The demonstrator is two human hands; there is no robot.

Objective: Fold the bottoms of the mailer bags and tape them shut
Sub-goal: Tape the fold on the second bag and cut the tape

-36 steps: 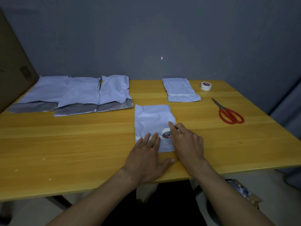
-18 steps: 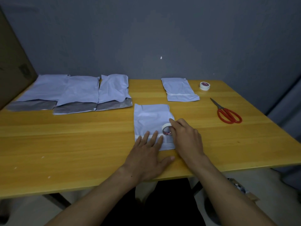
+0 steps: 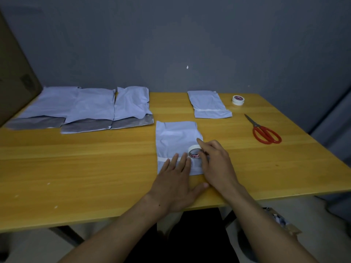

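Note:
A white mailer bag [image 3: 176, 136] lies flat near the table's front edge, its bottom folded up with a strip of white tape across the fold. My left hand [image 3: 175, 184] presses flat on that folded bottom, fingers straight. My right hand [image 3: 216, 164] grips a white tape roll [image 3: 193, 151] standing on the bag's right side. Farther back lies a taped mailer bag [image 3: 209, 107]. Three mailer bags [image 3: 91, 109] with grey open flaps lie in a row at the back left.
Red-handled scissors [image 3: 266, 133] lie at the right of the yellow wooden table [image 3: 76, 168]. A second tape roll [image 3: 238, 100] stands at the back right. A cardboard box [image 3: 13, 73] leans at the far left. A grey wall rises behind the table.
My right hand has drawn the tape roll a little farther right along the fold. My left hand stays pressed on the bag.

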